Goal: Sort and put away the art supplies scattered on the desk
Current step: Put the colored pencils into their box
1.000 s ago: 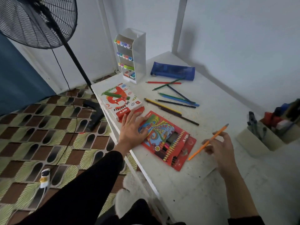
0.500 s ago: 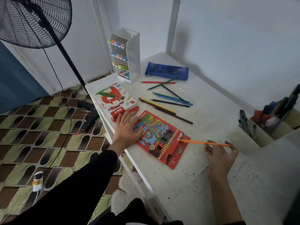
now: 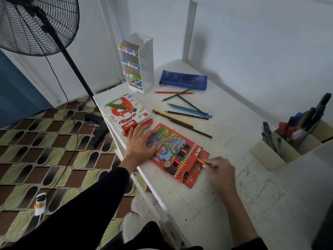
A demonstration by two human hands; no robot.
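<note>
Orange pencil (image 3: 200, 161) pinched in the fingertips of my right hand (image 3: 220, 171), its tip lying at the open end of the red pencil box (image 3: 177, 154), which sits flat near the front edge of the white desk (image 3: 234, 204). My left hand (image 3: 141, 143) lies open and flat, palm down, pressing on the box's far end, with the fingertips reaching the oil pastel box (image 3: 126, 113) just beside it. Loose pencils (image 3: 182, 112) lie scattered farther back on the desk, between the box and the blue pencil case (image 3: 183, 80), with the white marker rack (image 3: 139, 64) standing upright at the back left.
</note>
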